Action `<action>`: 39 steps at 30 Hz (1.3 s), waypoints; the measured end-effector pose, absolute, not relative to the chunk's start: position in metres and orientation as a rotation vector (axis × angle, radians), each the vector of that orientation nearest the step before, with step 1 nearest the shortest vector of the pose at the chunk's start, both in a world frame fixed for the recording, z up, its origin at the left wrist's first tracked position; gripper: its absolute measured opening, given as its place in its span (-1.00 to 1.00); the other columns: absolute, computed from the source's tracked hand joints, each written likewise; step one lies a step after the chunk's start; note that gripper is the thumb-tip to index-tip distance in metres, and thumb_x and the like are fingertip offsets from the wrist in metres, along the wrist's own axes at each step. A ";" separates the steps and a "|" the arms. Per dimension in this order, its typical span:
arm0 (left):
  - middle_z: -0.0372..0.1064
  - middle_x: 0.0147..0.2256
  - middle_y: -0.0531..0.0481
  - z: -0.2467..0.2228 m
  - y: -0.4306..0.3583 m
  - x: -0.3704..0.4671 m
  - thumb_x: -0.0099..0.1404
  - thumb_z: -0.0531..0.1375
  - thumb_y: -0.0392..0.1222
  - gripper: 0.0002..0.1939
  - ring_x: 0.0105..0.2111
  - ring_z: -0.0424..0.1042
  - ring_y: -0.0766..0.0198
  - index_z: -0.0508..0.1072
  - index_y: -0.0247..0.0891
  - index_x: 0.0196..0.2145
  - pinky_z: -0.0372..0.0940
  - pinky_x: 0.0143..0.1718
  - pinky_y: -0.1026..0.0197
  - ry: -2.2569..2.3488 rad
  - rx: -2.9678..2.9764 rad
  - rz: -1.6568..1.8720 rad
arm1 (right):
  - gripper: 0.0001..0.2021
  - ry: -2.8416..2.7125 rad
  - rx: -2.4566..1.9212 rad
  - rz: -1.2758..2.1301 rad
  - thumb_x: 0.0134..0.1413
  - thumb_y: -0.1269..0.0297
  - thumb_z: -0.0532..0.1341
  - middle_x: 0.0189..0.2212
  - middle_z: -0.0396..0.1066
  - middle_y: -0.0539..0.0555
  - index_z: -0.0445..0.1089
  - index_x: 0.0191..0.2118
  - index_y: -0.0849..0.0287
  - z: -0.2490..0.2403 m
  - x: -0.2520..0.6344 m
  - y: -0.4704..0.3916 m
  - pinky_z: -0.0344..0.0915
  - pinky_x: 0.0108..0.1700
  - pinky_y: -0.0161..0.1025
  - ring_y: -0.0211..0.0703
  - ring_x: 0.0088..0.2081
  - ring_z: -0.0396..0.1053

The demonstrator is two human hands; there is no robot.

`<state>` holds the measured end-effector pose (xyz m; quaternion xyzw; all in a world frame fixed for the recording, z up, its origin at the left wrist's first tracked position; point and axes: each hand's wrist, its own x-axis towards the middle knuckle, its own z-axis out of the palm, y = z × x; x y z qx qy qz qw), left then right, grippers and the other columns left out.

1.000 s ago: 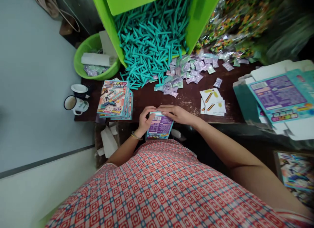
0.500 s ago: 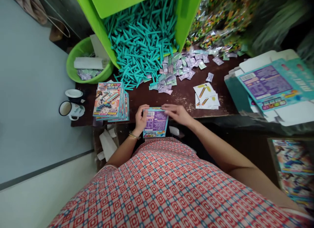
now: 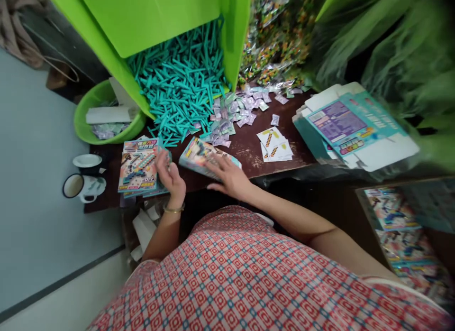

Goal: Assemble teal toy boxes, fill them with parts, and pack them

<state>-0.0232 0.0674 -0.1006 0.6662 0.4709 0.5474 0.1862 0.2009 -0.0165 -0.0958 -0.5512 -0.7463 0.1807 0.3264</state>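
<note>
A small printed toy box (image 3: pixel 195 152) lies on the brown table with its picture face up and one end under my right hand. My right hand (image 3: pixel 231 178) rests over that box, fingers stretched out and slightly blurred, not wrapped around it. To the left, my left hand (image 3: pixel 172 178) is raised with its fingers apart, holding nothing. It overlaps the right edge of a stack of similar toy boxes (image 3: pixel 137 165) with "DIY" on the top one; whether it touches them I cannot tell.
A green bin (image 3: pixel 234 37) of turquoise sticks (image 3: pixel 185 84) stands behind, with small sachets (image 3: pixel 241 105) beside it. Instruction cards (image 3: pixel 274 143) and flattened cartons (image 3: pixel 355 122) lie rightward. At left are a green basket (image 3: pixel 80 124) and an enamel mug (image 3: pixel 95 186).
The toy box went from my lap side, purple back up between both hands, onto the table with its picture up. My left hand let go and moved left; the view shifted.
</note>
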 end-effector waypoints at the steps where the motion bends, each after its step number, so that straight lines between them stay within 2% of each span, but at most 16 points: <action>1: 0.28 0.32 -0.36 -0.107 0.061 -0.021 0.59 0.05 0.10 -0.49 0.35 0.30 -0.07 0.35 -0.30 0.28 0.21 0.39 -0.20 1.299 2.038 1.418 | -0.38 -1.990 -1.495 0.474 0.29 -0.03 0.36 0.42 0.28 0.13 0.37 0.39 -0.02 -0.103 0.212 -0.011 0.33 0.39 0.01 0.20 0.36 0.32; 3: 0.29 0.33 -0.36 -0.124 0.046 -0.012 0.51 0.17 0.17 -0.43 0.39 0.24 -0.17 0.39 -0.26 0.28 0.14 0.43 -0.28 1.213 2.352 0.996 | -0.47 -1.898 -1.701 0.437 0.39 0.03 0.26 0.36 0.34 0.26 0.41 0.35 0.13 -0.121 0.248 0.000 0.31 0.37 0.07 0.21 0.35 0.31; 5: 0.23 0.39 -0.37 -0.140 0.030 0.002 0.37 0.32 0.24 -0.24 0.44 0.16 -0.28 0.34 -0.24 0.36 0.04 0.46 -0.38 1.143 2.539 0.561 | -0.48 -1.671 -2.027 0.323 0.44 0.15 0.17 0.33 0.31 0.49 0.35 0.35 0.36 -0.141 0.294 0.008 0.22 0.36 0.32 0.38 0.37 0.24; 6: 0.17 0.43 -0.39 -0.146 0.023 0.010 0.30 0.38 0.25 -0.12 0.46 0.10 -0.34 0.30 -0.25 0.40 -0.03 0.47 -0.43 1.135 2.590 0.402 | -0.46 -1.583 -2.194 0.269 0.42 0.17 0.17 0.31 0.30 0.56 0.32 0.35 0.44 -0.150 0.315 0.010 0.20 0.33 0.38 0.45 0.37 0.21; 7: 0.12 0.45 -0.41 -0.150 0.017 0.017 0.25 0.43 0.25 -0.04 0.48 0.04 -0.39 0.26 -0.27 0.42 -0.09 0.47 -0.48 1.149 2.620 0.293 | -0.44 -1.536 -2.320 0.231 0.41 0.19 0.18 0.30 0.30 0.60 0.30 0.35 0.49 -0.159 0.332 0.010 0.20 0.31 0.39 0.48 0.36 0.20; 9: 0.09 0.46 -0.47 -0.155 0.009 0.032 0.20 0.46 0.24 0.02 0.50 -0.03 -0.45 0.27 -0.34 0.42 -0.17 0.47 -0.54 1.219 2.643 0.205 | -0.49 -1.584 -2.412 0.198 0.40 0.23 0.16 0.25 0.36 0.55 0.34 0.31 0.47 -0.173 0.353 0.008 0.23 0.30 0.28 0.42 0.30 0.25; 12: 0.14 0.42 -0.53 -0.157 0.006 0.051 0.26 0.43 0.17 -0.12 0.49 -0.01 -0.46 0.36 -0.42 0.34 -0.12 0.46 -0.53 1.275 2.637 0.247 | -0.60 -1.705 -2.264 0.178 0.41 0.33 0.04 0.10 0.49 0.45 0.48 0.18 0.37 -0.186 0.359 0.003 0.30 0.23 0.14 0.28 0.16 0.37; 17: 0.39 0.28 -0.39 -0.169 0.007 0.071 0.31 0.32 -0.18 -0.51 0.40 0.22 -0.42 0.52 -0.24 0.19 0.08 0.40 -0.53 1.022 2.605 0.541 | -0.66 -1.565 -2.222 0.232 0.41 0.25 0.07 -0.13 0.59 0.32 0.59 -0.19 0.22 -0.188 0.364 -0.002 0.39 0.02 -0.04 0.14 -0.06 0.49; 19: 0.52 0.13 -0.35 -0.167 0.009 0.069 0.30 0.30 -0.18 -0.60 0.29 0.38 -0.43 0.57 -0.18 0.09 0.25 0.29 -0.50 0.895 2.557 0.766 | -0.70 -1.449 -2.218 0.259 0.37 0.19 0.14 -0.14 0.62 0.28 0.59 -0.24 0.18 -0.186 0.371 -0.004 0.39 -0.04 -0.07 0.12 -0.08 0.51; 21: 0.58 0.02 -0.28 -0.153 0.014 0.059 0.35 0.28 -0.15 -0.67 0.16 0.51 -0.35 0.58 -0.12 0.05 0.40 0.16 -0.38 0.806 2.523 0.945 | -0.73 -1.303 -2.174 0.267 0.33 0.12 0.20 -0.17 0.63 0.23 0.59 -0.25 0.16 -0.183 0.379 -0.008 0.40 -0.07 -0.09 0.09 -0.12 0.52; 24: 0.61 -0.04 -0.16 -0.111 0.027 0.035 0.45 0.22 -0.10 -0.76 0.07 0.58 -0.15 0.59 -0.06 0.02 0.45 0.11 -0.19 0.866 2.375 1.131 | -0.71 -1.159 -2.080 0.232 0.30 0.03 0.25 -0.22 0.62 0.18 0.56 -0.29 0.13 -0.176 0.387 -0.012 0.39 -0.09 -0.11 0.04 -0.19 0.51; 27: 0.62 -0.14 -0.11 -0.064 0.041 0.011 0.54 0.13 0.06 -0.67 -0.07 0.60 0.01 0.63 -0.13 -0.09 0.45 0.05 -0.02 1.135 2.093 1.313 | -0.65 -1.244 -2.083 0.221 0.23 -0.05 0.30 -0.26 0.59 0.21 0.52 -0.40 0.12 -0.168 0.388 -0.013 0.37 -0.08 -0.08 0.06 -0.20 0.49; 31: 0.51 -0.39 0.00 -0.040 0.053 -0.005 0.52 0.07 0.32 -0.42 -0.37 0.47 0.21 0.60 -0.22 -0.27 0.38 -0.28 0.18 1.395 1.782 1.451 | -0.55 -1.303 -2.008 0.488 0.13 -0.16 0.36 -0.40 0.58 0.22 0.49 -0.54 0.12 -0.165 0.385 -0.015 0.37 -0.15 -0.07 0.07 -0.27 0.48; 35: 0.39 -0.50 0.08 -0.048 0.056 -0.005 0.45 0.12 0.41 -0.38 -0.52 0.30 0.30 0.56 -0.22 -0.36 0.27 -0.42 0.23 1.409 1.709 1.417 | -0.56 -1.129 -1.920 0.545 0.15 -0.18 0.32 -0.41 0.61 0.20 0.56 -0.45 0.13 -0.159 0.397 -0.017 0.39 -0.25 -0.07 0.04 -0.35 0.50; 39: 0.44 -0.47 0.04 -0.049 0.056 0.002 0.42 0.11 0.45 -0.35 -0.44 0.40 0.24 0.55 -0.22 -0.38 0.33 -0.36 0.22 1.411 1.723 1.351 | -0.59 -1.064 -1.818 0.444 0.21 -0.18 0.27 -0.32 0.61 0.17 0.58 -0.29 0.10 -0.107 0.392 -0.023 0.49 -0.17 0.03 0.10 -0.27 0.55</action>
